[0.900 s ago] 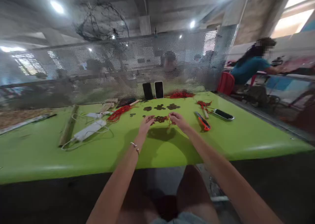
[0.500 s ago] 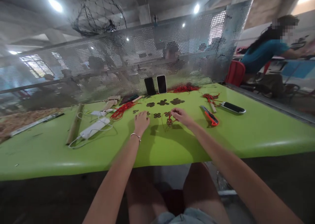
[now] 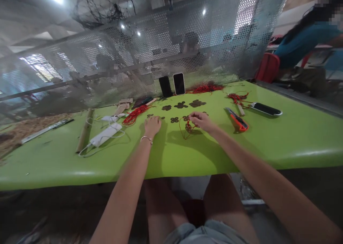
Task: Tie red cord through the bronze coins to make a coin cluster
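Note:
My right hand [image 3: 200, 121] pinches a thin red cord [image 3: 188, 122] between thumb and fingertips. Round coin-like discs [image 3: 188, 128] hang from the cord at table height, with a loose loop beside them. My left hand [image 3: 152, 126] rests palm down on the green table [image 3: 171, 158], fingers spread and nothing visible in them. Close to its fingertips lie small dark coins [image 3: 162, 118], partly covered by the hand. Between my hands is a flat cluster of coins [image 3: 174, 120]. Farther back are larger dark coin piles [image 3: 180, 105].
An orange utility knife [image 3: 238, 120] and a black oblong case [image 3: 266, 109] lie to the right. Red cord bundles [image 3: 136, 114] sit left and back. A white power strip [image 3: 105, 135] and a tube [image 3: 85, 131] lie left. Two phones [image 3: 179, 83] lean against the perforated screen [image 3: 128, 68].
The view has shifted slightly. My left hand has moved a little left, away from the middle coin cluster. My right hand still holds the cord with its hanging coins.

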### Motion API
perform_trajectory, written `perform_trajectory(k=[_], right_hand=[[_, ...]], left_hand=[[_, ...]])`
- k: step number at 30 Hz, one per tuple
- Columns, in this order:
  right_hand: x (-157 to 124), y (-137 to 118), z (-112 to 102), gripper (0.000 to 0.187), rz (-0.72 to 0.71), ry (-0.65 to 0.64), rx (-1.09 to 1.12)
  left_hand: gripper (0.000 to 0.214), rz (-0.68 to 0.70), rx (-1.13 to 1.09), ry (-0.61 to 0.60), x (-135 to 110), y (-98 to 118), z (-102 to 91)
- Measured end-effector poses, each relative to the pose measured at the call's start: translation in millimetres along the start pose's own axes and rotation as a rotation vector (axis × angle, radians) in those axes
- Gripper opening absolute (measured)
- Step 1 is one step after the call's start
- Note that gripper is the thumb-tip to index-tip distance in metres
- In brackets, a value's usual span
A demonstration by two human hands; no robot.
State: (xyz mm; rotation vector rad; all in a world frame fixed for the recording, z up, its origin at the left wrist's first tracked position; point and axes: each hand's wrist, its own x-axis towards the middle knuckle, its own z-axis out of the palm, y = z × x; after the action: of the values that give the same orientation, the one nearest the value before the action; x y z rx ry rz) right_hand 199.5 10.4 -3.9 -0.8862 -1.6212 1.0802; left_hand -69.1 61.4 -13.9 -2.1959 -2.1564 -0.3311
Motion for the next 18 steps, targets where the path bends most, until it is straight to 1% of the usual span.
perform_trajectory(k=[3, 6, 9, 14, 18], right_hand=[[-1, -1, 1, 0.019, 0.019, 0.000, 0.030], [-4, -6, 5, 0.017, 0.032, -0.016, 0.062], [-7, -12, 10, 0.015, 0.041, -0.051, 0.088], [-15, -21, 19, 0.015, 0.071, -0.131, 0.104], [-22, -27, 25, 0.016, 0.098, -0.242, 0.077]], left_hand=[[0.048, -0.086, 0.019, 0.018, 3, -15, -1.2], [0.049, -0.114, 0.036, 0.018, 5, -27, -1.2], [0.050, -0.101, 0.052, 0.008, 7, -32, -1.2], [0.051, -0.068, 0.074, -0.007, 9, -34, -2.8], [0.050, -0.038, 0.098, -0.002, 10, -38, -3.7]])
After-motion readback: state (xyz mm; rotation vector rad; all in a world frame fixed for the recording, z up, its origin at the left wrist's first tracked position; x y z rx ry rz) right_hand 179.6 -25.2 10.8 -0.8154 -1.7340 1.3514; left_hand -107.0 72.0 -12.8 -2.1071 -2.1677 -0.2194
